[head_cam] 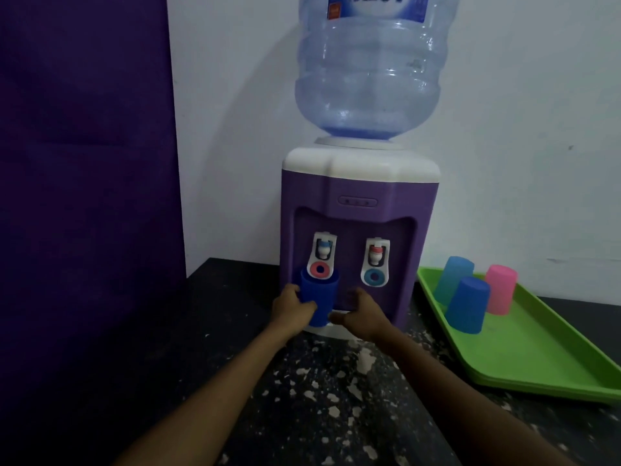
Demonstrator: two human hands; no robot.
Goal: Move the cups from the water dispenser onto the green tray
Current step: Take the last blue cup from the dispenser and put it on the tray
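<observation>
Dispenser point(359, 237): purple body, white top, big bottle point(368, 72) seated on it; stands at the back of the surface point(302, 398), against the wall. Two taps in its recess.

Tray point(524, 351): green, on the surface just right of the dispenser. Carries three upturned cups: pale blue point(452, 279), blue point(468, 306), pink point(500, 289), grouped at its far end; near end bare.

Last cup point(319, 299): dark blue, mouth up, on the dispenser's ledge under the left tap. I judge it the only one left to move.

Left hand point(292, 309): my grip is closed round this cup's lower wall.

Right hand point(361, 312): grip loose and holding nothing, fingers curled, just beside the cup at the ledge.

Step in hand: I judge it the pick-up of the last cup.

Next move calls for: drawing the cup clear of the tap, carrying it right past the dispenser's front, then setting it on bare tray without knocking the three. Whether it holds water I cannot tell, so keep it level.
</observation>
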